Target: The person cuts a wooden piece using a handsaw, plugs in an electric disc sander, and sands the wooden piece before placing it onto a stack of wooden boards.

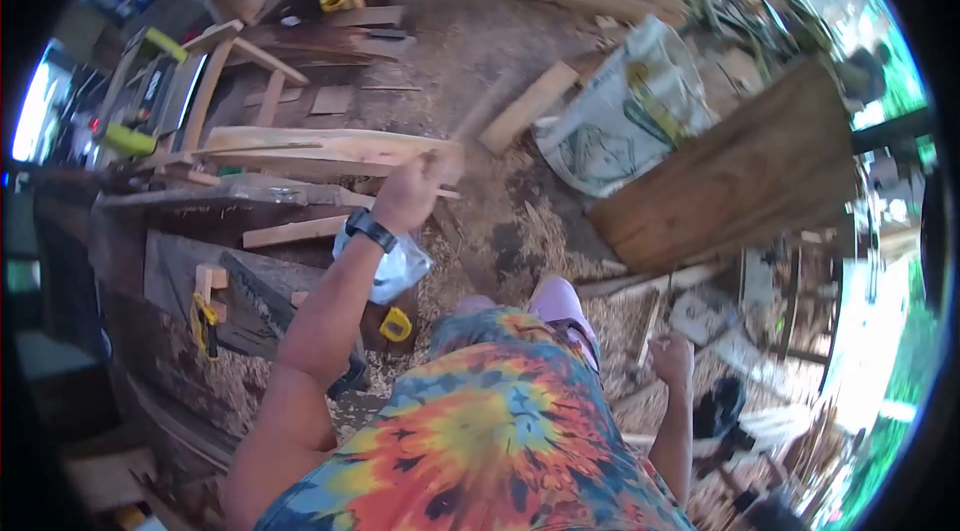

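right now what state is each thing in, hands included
Left hand, fingers curled, grip unclear
Right hand, curled, nothing visible in it
Watch, strapped on left wrist
Pale board, lying, end by left hand
Plastic bag, crumpled
Tape measure, no blade showing
White sack, creased

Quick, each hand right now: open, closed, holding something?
Left hand: at the end of a pale plank; grip blurred, can't be told.
Right hand: closed in a loose fist, nothing visible in it.

Comes to one left hand point(408, 196), one right hand point(673, 359), one wristwatch point(371, 230), one yellow tape measure point(397, 324), one plastic bag point(402, 269), one white sack point(612, 121), one wide brown board point(735, 173), two pink shoes point(556, 301) and one yellow bucket point(333, 2).
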Available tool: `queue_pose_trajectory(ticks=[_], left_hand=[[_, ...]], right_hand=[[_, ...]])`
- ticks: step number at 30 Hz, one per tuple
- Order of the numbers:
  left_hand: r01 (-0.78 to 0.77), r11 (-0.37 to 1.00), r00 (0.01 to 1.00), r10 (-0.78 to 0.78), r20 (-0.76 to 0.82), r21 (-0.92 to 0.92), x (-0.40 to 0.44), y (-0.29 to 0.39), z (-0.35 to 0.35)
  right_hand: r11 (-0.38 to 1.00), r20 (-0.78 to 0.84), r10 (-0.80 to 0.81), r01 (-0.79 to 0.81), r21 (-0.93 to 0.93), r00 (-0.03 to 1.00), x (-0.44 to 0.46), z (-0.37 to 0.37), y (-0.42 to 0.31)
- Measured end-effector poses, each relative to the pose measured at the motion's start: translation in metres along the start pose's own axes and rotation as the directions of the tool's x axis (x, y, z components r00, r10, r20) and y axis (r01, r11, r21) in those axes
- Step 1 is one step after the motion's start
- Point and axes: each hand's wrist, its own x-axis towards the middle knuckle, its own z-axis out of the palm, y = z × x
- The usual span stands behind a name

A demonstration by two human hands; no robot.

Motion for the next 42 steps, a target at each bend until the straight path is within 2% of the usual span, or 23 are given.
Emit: queue_pose_trajectory(ticks=[1, 2, 4, 6, 8, 10, 12, 14, 16, 17, 20, 21, 22, 23, 24, 25, 30, 32, 33, 34, 36, 40, 42], left_hand=[[0.264, 0.85, 0.962, -0.264, 0.064, -0.456, 0.012, -0.012, -0.008], [0.266, 0.849, 0.958, -0.285, 0.03, -0.456, 0.018, -0.001, -0.015], [0.413, 0.545, 0.883, -0.436, 0.175, -0.73, 0.029, 0.024, -0.021], [0.406, 0.498, 0.882, -0.432, 0.186, -0.766, 0.052, 0.02, -0.013], [0.4, 0.405, 0.861, -0.473, 0.186, -0.822, 0.078, 0.031, -0.004], [0.395, 0.396, 0.851, -0.497, 0.168, -0.829, 0.106, 0.047, -0.001], [0.398, 0.369, 0.827, -0.54, 0.155, -0.84, 0.132, 0.065, 0.0], [0.394, 0.386, 0.834, -0.531, 0.148, -0.834, 0.153, 0.072, 0.003], [0.389, 0.439, 0.846, -0.518, 0.125, -0.81, 0.168, 0.088, 0.0], [0.387, 0.467, 0.864, -0.484, 0.137, -0.795, 0.176, 0.083, 0.004], [0.413, 0.579, 0.887, -0.431, 0.166, -0.703, 0.208, 0.082, 0.007], [0.439, 0.502, 0.868, -0.451, 0.207, -0.745, 0.218, 0.074, 0.012], [0.467, 0.413, 0.845, -0.47, 0.256, -0.782, 0.229, 0.062, 0.018], [0.455, 0.411, 0.846, -0.477, 0.239, -0.79, 0.238, 0.052, 0.021], [0.426, 0.49, 0.854, -0.495, 0.159, -0.76, 0.247, 0.042, 0.023], [0.402, 0.562, 0.857, -0.508, 0.082, -0.723, 0.258, 0.031, 0.023], [0.439, 0.57, 0.832, -0.55, 0.075, -0.694, 0.33, -0.031, -0.023], [0.404, 0.489, 0.717, -0.695, -0.064, -0.773, 0.361, -0.07, -0.042], [0.439, 0.393, 0.62, -0.784, -0.044, -0.808, 0.378, -0.095, -0.057], [0.428, 0.394, 0.623, -0.781, -0.05, -0.813, 0.39, -0.131, -0.061], [0.532, 0.638, 0.423, -0.77, -0.478, -0.556, 0.41, -0.218, -0.07], [0.708, 0.509, 0.29, -0.841, -0.457, -0.49, 0.433, -0.295, -0.149], [0.771, 0.424, 0.208, -0.873, -0.441, -0.475, 0.429, -0.329, -0.185]], right_hand=[[0.998, 0.059, 0.051, -0.053, 0.032, 0.997, 0.02, -0.006, 0.0], [0.999, 0.068, 0.012, -0.014, 0.031, 0.998, 0.045, -0.001, 0.001], [0.993, 0.034, -0.082, 0.079, 0.089, 0.996, 0.105, 0.011, -0.003], [0.979, 0.122, -0.129, 0.107, 0.172, 0.984, 0.169, -0.001, -0.052], [0.951, 0.087, -0.292, 0.28, 0.129, 0.953, 0.239, -0.007, -0.092], [0.839, 0.007, -0.529, 0.521, 0.16, 0.849, 0.304, -0.025, -0.151], [0.829, 0.124, -0.543, 0.507, 0.235, 0.831, 0.354, -0.062, -0.23], [0.669, 0.041, -0.712, 0.658, 0.346, 0.701, 0.391, -0.092, -0.305], [0.593, 0.154, -0.765, 0.589, 0.55, 0.626, 0.415, -0.124, -0.376], [0.473, 0.184, -0.834, 0.501, 0.725, 0.52, 0.424, -0.131, -0.402], [0.169, 0.161, -0.973, 0.036, 0.985, 0.163, 0.452, -0.137, -0.479], [0.226, 0.247, -0.959, -0.148, 0.963, 0.14, 0.451, -0.138, -0.497], [0.252, 0.274, -0.953, -0.161, 0.954, 0.133, 0.457, -0.133, -0.51], [0.284, 0.341, -0.927, -0.301, 0.91, 0.157, 0.466, -0.124, -0.521], [0.309, 0.414, -0.894, -0.436, 0.845, 0.17, 0.477, -0.116, -0.533], [0.326, 0.425, -0.892, -0.433, 0.84, 0.153, 0.493, -0.111, -0.546], [0.198, 0.458, -0.625, -0.439, 0.876, 0.633, 0.614, -0.108, -0.623], [0.102, 0.305, -0.611, -0.309, 0.945, 0.731, 0.683, -0.1, -0.656], [0.092, 0.315, -0.595, -0.327, 0.941, 0.739, 0.717, -0.099, -0.673], [0.086, 0.308, -0.594, -0.321, 0.943, 0.743, 0.741, -0.102, -0.693], [0.169, 0.405, -0.522, -0.374, 0.912, 0.751, 0.793, -0.092, -0.73], [0.341, 0.48, -0.528, -0.342, 0.876, 0.701, 0.835, -0.109, -0.832], [0.463, 0.304, -0.669, 0.061, 0.884, 0.678, 0.853, -0.107, -0.891]])
